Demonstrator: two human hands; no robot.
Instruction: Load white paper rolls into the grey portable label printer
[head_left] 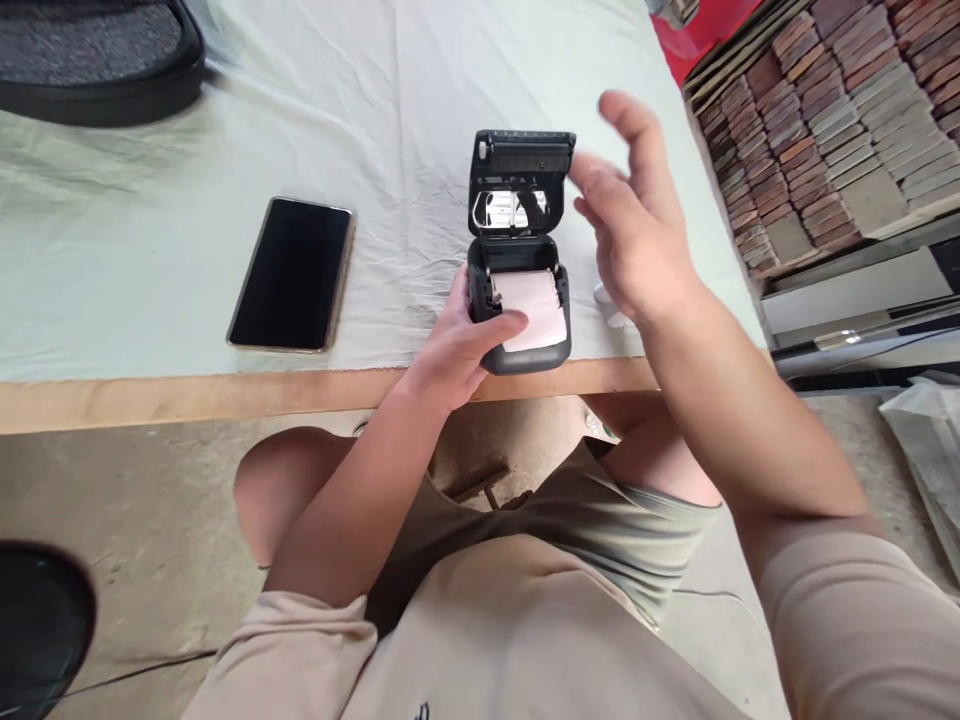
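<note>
A small black portable printer (pixel 556 361) sits at the table's front edge with its hinged lid (pixel 555 185) raised. Inside its bay lies a roll of white paper (pixel 534 305). My left hand (pixel 469 335) is wrapped around the printer's left side, the thumb resting over the paper. To the right of the lid is my right hand (pixel 637 220), slightly blurred, its fingers apart and nothing seen in it. Its fingertips come close to the lid's right edge; whether they touch it I cannot tell. A small white object (pixel 611 303), partly hidden, lies behind that hand.
On the pale tablecloth (pixel 390 120) a dark-screened phone (pixel 292 275) lies left of the printer. A black padded case (pixel 97 60) occupies the far left corner. Stacked bricks (pixel 840 130) stand beyond the table's right side. A black round seat (pixel 37 630) is at lower left.
</note>
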